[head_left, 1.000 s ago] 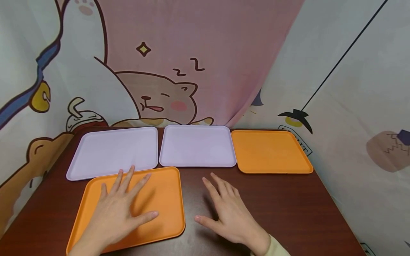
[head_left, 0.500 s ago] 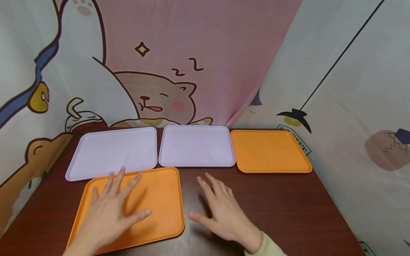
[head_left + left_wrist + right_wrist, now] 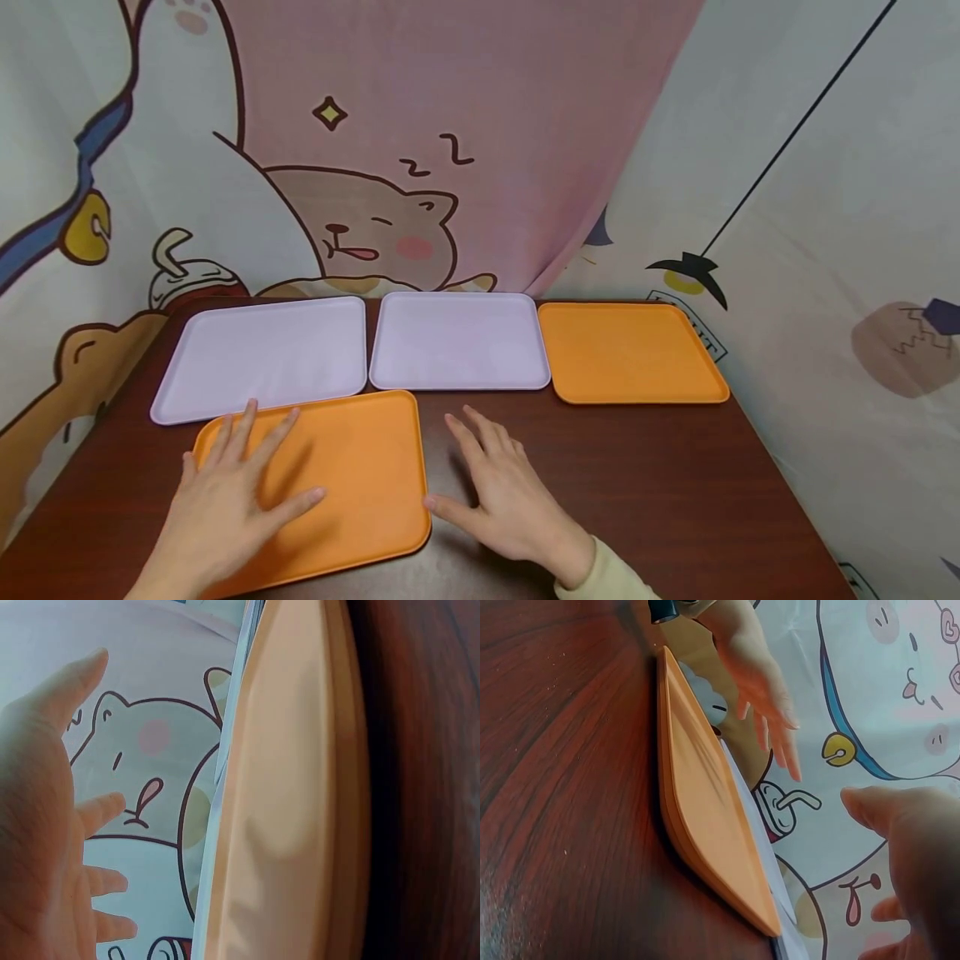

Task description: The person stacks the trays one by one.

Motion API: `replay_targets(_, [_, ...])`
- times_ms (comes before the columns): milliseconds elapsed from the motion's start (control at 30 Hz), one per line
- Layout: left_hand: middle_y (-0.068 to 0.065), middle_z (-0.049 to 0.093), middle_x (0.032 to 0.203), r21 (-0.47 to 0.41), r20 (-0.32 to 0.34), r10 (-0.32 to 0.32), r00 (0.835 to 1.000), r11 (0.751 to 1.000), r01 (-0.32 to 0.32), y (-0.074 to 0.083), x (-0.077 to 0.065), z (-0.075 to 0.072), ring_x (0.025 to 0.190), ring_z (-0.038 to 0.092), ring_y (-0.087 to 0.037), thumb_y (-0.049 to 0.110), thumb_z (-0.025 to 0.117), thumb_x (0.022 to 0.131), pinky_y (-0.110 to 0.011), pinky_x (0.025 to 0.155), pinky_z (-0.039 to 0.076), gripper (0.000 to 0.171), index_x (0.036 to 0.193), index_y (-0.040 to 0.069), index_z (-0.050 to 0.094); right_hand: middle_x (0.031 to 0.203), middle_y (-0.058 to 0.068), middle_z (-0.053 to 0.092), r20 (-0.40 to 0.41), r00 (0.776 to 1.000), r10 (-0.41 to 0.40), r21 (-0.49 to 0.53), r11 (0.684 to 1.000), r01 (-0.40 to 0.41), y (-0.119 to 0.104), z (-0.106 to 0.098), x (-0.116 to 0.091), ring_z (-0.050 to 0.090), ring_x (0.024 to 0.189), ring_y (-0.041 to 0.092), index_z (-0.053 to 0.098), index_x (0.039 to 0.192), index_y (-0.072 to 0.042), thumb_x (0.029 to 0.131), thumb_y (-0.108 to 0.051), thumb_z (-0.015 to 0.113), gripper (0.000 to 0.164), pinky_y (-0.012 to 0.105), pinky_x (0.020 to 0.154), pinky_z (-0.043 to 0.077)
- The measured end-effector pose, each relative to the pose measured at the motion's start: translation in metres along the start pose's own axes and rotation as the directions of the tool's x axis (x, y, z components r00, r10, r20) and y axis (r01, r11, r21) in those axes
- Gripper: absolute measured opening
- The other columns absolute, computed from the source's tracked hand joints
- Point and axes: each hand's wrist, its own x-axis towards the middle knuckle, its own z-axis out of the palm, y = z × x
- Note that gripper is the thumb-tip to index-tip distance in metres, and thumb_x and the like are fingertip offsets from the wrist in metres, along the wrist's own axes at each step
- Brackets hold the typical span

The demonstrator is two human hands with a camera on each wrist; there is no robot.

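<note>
My left hand point(image 3: 221, 508), fingers spread, hovers over the left part of the near orange tray point(image 3: 367, 475), casting a shadow on it. In the left wrist view, a gap shows between that hand point(image 3: 37, 825) and the tray point(image 3: 277, 787). My right hand point(image 3: 506, 500) is over the brown table just right of the same tray, its thumb tip overlapping the tray's right edge in the head view. Its fingers are extended and hold nothing. The right wrist view shows the orange tray point(image 3: 712, 810) lying flat, with the left hand point(image 3: 754, 667) above it.
Two pale lilac trays, one at back left point(image 3: 262, 358) and one at back middle point(image 3: 461, 342), form a row with a second orange tray point(image 3: 633, 354) at back right. Behind the dark brown table point(image 3: 637, 492) hangs a cartoon-printed cloth point(image 3: 480, 83).
Both hands have drifted left, the left one farther over the near orange tray's left side, the right one closer to its right edge. The trays stay in place; the view has shifted slightly.
</note>
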Motion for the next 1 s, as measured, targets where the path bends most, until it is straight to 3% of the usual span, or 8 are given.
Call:
replay_targets(167, [-0.030,0.014,0.171,0.000,0.027,-0.048,0.998,0.999,0.048,-0.009,-0.003,-0.001,0.150,0.017,-0.061,0.079,0.067,0.087,-0.093,0.101,0.004,0.103,0.169,0.032,0.027,0.170,0.006,0.026,0.011,0.999,0.031,0.057,0.998,-0.032,-0.002,0.002,0.002,0.029,0.153,0.029,0.027,0.169,-0.025,0.097,-0.067,0.065,0.091,0.078,0.108,0.035])
replay_targets(567, [-0.035,0.009,0.169,-0.032,0.077,-0.141,0.987,0.989,0.144,-0.035,-0.008,-0.002,0.149,0.009,-0.065,0.076,0.065,0.091,-0.094,0.098,0.006,0.103,0.171,0.027,0.022,0.170,0.005,0.026,0.027,0.999,0.020,0.130,0.991,-0.023,-0.006,0.006,0.004,0.029,0.154,0.025,0.030,0.168,-0.022,0.098,-0.066,0.065,0.090,0.057,0.119,0.036])
replay_targets(767, [-0.040,0.006,0.167,-0.065,0.121,-0.184,0.975,0.979,0.193,-0.050,-0.008,-0.004,0.147,0.007,-0.068,0.073,0.062,0.095,-0.094,0.097,0.007,0.102,0.171,0.019,0.020,0.169,0.006,0.028,0.055,0.998,0.032,0.170,0.985,-0.041,-0.008,0.008,0.006,0.034,0.152,0.027,0.029,0.168,-0.022,0.098,-0.067,0.063,0.089,0.056,0.117,0.040])
replay_targets(833, [-0.041,0.004,0.166,-0.081,0.134,-0.197,0.971,0.975,0.209,-0.055,-0.008,-0.005,0.145,0.008,-0.070,0.072,0.061,0.096,-0.094,0.097,0.009,0.102,0.171,0.017,0.019,0.168,0.007,0.029,0.067,0.997,0.038,0.189,0.981,-0.050,-0.009,0.009,0.007,0.036,0.150,0.027,0.029,0.168,-0.022,0.099,-0.065,0.063,0.088,0.057,0.116,0.041])
replay_targets(1000, [-0.041,0.003,0.166,-0.124,0.142,-0.204,0.968,0.967,0.222,-0.065,-0.009,-0.007,0.137,0.023,-0.074,0.066,0.062,0.099,-0.094,0.088,0.026,0.099,0.171,0.016,0.014,0.164,0.009,0.034,0.072,0.996,0.042,0.242,0.968,-0.058,-0.007,0.014,0.010,0.043,0.145,0.026,0.031,0.166,-0.018,0.100,-0.066,0.061,0.087,0.055,0.116,0.042])
